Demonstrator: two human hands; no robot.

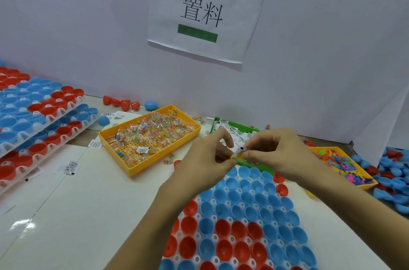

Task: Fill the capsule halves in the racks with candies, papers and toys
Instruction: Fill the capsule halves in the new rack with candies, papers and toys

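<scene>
A white rack (pixel 243 221) of blue and red capsule halves lies in front of me at the lower middle. Just beyond its far edge, my left hand (pixel 205 157) and my right hand (pixel 274 152) meet and pinch a small bundle of white papers with a yellow piece (pixel 238 153) between their fingertips. A yellow tray of wrapped candies (pixel 150 135) stands to the left of my hands. A green tray of folded papers (pixel 234 130) lies right behind them. A yellow tray of coloured toys (pixel 340 163) is on the right.
Two stacked racks of capsule halves (pixel 39 115) sit at the far left. Loose red and blue halves (pixel 124 102) lie by the white wall, and a heap of them (pixel 394 179) fills the right edge. Stray papers (pixel 70 167) lie on the white table.
</scene>
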